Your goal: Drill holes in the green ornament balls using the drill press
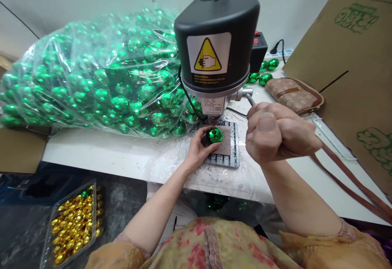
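My left hand point(198, 147) is closed round a shiny green faceted ball point(215, 135), thumb on the near side and fingers on the far side. A dark hole shows in the ball's top, just under the chuck point(213, 119) of a black bench drill press point(216, 36). Beneath the ball lies a brownish square pad point(226, 148) on the slotted grey base plate point(234, 161), with dark specks scattered about. My right hand point(277, 132) is wrapped in a fist round the drill press's feed lever point(250, 98), at the right of the machine.
A big clear bag of green balls point(101, 85) fills the table's left side. Loose green balls point(272, 64), a brown handbag point(294, 94) and a cardboard box point(346, 77) are at the right. Below left, a clear tray point(94, 216) holds gold balls.
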The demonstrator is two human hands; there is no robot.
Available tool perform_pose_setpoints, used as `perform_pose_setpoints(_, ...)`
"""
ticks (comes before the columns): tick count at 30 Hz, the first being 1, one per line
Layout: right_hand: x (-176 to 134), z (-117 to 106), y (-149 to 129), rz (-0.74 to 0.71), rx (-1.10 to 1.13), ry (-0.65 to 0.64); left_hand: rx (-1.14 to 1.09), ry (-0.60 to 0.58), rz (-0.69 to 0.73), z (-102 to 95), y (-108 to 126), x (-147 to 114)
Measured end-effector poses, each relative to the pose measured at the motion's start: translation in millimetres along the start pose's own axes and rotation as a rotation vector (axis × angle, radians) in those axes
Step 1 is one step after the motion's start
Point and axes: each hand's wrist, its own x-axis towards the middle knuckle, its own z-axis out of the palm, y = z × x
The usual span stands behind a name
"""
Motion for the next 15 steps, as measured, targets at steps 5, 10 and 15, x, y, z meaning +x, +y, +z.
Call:
perform_pose_setpoints(5, -3.8, -0.8, 1.5, -0.026, 0.027, 0.004, -0.020, -0.003, 0.003, 0.3, -1.6, -0.7)
perform_pose_setpoints(10, -9.2, -4.9, 5.6, -0.042, 0.081, -0.022, -0.011, 0.001, 0.020, 0.4, -3.4, -0.5)
perform_pose_setpoints(15, -17.7, -10.8, 8.8, -0.122, 0.096, -0.087, 0.035, 0.008, 0.030, -0.3, -4.9, -2.0)
